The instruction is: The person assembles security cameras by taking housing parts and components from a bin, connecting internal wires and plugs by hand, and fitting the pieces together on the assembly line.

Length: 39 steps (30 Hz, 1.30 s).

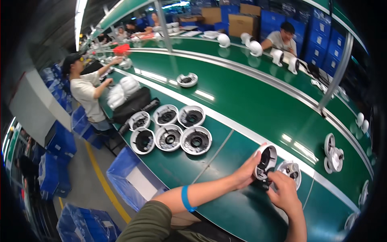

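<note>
The green workbench [225, 101] arcs from ten o'clock to four; six round white housings [169, 129] cluster at nine o'clock of the hands; the left hand [246, 171] grips a white round housing [267, 161] tilted on edge; the right hand [284, 191], at five o'clock, pinches its dark lower part; a second housing [291, 171] lies just beside.

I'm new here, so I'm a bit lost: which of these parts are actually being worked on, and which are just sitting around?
In hand:
left hand holding a white round housing
right hand beside a second housing

Lying about:
six housings on the green bench
black bag
blue bin
</note>
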Each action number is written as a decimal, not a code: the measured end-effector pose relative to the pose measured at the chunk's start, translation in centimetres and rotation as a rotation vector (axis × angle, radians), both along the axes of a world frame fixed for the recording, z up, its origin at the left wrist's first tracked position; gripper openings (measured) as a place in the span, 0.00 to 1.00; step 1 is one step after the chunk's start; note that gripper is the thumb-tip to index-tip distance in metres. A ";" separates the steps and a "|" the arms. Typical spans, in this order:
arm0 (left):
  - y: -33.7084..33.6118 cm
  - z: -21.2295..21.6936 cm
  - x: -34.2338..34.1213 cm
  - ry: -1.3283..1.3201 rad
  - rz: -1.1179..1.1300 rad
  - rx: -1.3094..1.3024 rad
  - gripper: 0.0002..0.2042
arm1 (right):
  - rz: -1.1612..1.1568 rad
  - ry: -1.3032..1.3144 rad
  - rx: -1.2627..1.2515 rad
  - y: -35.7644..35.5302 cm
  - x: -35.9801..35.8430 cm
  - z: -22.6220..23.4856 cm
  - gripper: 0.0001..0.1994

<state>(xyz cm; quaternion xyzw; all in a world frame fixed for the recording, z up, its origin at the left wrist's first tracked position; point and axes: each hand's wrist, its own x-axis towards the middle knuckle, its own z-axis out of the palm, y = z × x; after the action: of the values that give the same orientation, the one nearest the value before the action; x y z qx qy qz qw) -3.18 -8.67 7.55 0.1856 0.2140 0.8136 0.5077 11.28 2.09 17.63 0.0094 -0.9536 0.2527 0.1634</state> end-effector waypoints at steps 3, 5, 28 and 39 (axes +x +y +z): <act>-3.2 3.1 -0.1 -0.124 -0.011 -0.020 0.31 | 0.102 -0.050 -0.005 -1.9 0.4 3.1 0.14; -4.4 4.4 -0.3 -0.170 -0.027 -0.026 0.30 | 0.130 0.013 -0.027 -2.2 0.6 3.3 0.14; -4.2 2.7 1.3 0.294 0.112 -0.018 0.37 | 0.082 0.207 0.179 -3.8 -0.6 0.6 0.10; -1.0 1.1 0.9 0.618 0.148 -0.061 0.44 | 0.041 0.191 0.278 -1.1 -0.6 -1.8 0.09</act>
<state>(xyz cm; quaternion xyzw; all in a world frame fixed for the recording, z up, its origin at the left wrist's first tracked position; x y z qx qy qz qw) -2.28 -9.66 8.69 0.3925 0.3955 0.7466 0.3634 10.68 0.97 15.81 0.0755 -0.9592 0.1195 0.2449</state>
